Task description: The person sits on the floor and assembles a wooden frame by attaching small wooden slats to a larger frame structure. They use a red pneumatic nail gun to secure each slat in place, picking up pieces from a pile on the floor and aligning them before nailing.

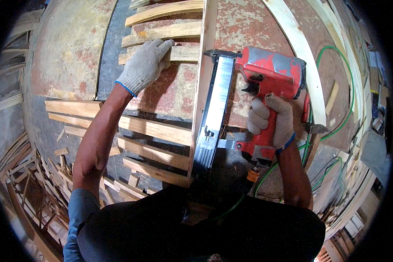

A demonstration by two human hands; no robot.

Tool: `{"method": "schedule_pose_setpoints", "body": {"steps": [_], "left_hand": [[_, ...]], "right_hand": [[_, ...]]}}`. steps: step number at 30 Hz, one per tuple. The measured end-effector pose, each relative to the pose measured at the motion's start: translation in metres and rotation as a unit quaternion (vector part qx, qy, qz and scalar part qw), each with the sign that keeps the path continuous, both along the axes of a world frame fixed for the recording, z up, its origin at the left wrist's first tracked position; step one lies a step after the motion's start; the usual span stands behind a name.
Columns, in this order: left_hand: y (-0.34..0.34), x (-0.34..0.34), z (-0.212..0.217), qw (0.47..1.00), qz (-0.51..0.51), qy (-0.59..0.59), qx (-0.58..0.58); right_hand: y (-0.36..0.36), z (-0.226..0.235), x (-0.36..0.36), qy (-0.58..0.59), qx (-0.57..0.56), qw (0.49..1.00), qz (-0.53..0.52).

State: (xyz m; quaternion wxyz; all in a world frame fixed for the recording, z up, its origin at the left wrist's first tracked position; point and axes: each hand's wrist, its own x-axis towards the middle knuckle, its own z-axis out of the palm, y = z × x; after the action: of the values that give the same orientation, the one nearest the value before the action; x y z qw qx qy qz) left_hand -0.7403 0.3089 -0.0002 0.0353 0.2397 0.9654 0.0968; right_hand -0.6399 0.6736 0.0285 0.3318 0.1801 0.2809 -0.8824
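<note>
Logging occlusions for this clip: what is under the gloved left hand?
A pale wooden slat shows to either side of the left hand. Its stretch directly beneath is covered, so how the palm meets it cannot be seen.

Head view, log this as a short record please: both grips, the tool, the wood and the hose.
Left grip: gloved, laid over a wooden slat
Right grip: gloved, wrapped around the handle of the red nail gun
Tool nose: at the long board; contact unclear
Other slats: several, crosswise, left of the long board
Green hose: looped at the right
</note>
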Motion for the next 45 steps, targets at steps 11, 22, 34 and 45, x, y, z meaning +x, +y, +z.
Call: {"method": "schedule_pose_setpoints", "body": {"steps": [11, 22, 34, 45], "left_hand": [[-0.002, 0.001, -0.002, 1.000, 0.001, -0.006, -0.017], [0.001, -0.001, 0.002, 1.000, 0.005, -0.025, -0.014], [-0.001, 0.004, 0.001, 1.000, 0.004, -0.002, -0.006], [-0.176, 0.193, 0.018, 0.925, 0.363, 0.040, 0.105]], "right_hand": [[0.001, 0.010, -0.006, -0.061, -0.003, 0.997, 0.047], [0.007, 0.000, 0.000, -0.063, -0.045, 0.994, 0.078], [0.009, 0.002, 0.009, -0.089, -0.025, 0.996, 0.011], [0.057, -0.034, 0.079, -0.074, 0.018, 0.997, -0.029]]}}
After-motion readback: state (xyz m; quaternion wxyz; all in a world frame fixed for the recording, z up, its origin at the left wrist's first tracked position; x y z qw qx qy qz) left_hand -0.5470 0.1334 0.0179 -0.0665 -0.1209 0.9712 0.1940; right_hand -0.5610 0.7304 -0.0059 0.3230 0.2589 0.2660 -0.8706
